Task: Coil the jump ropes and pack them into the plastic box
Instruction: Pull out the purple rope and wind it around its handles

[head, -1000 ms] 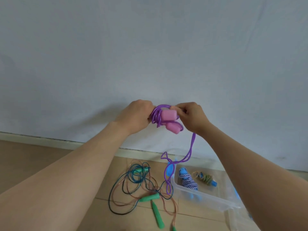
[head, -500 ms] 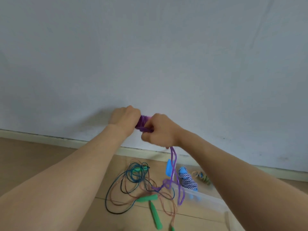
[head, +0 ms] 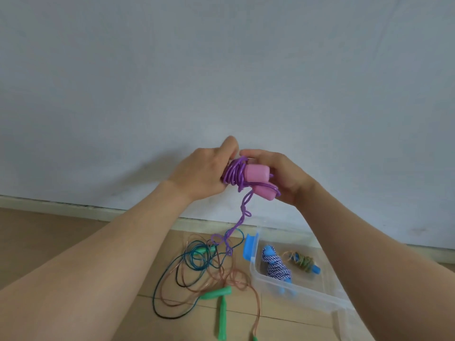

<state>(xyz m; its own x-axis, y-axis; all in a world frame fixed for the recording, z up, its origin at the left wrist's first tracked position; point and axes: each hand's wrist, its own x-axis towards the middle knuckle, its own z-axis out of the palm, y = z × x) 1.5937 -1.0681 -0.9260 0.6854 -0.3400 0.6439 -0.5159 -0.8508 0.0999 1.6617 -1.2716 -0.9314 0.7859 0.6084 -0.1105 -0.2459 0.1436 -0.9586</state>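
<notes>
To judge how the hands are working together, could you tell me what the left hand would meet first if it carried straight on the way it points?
Probably the right hand: the left hand points toward it across the purple rope and pink handles it already grips.

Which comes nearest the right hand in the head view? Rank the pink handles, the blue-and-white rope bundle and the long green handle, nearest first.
1. Pink handles: in the right hand.
2. Blue-and-white rope bundle: below, in the plastic box.
3. Long green handle: on the floor, lower left.
</notes>
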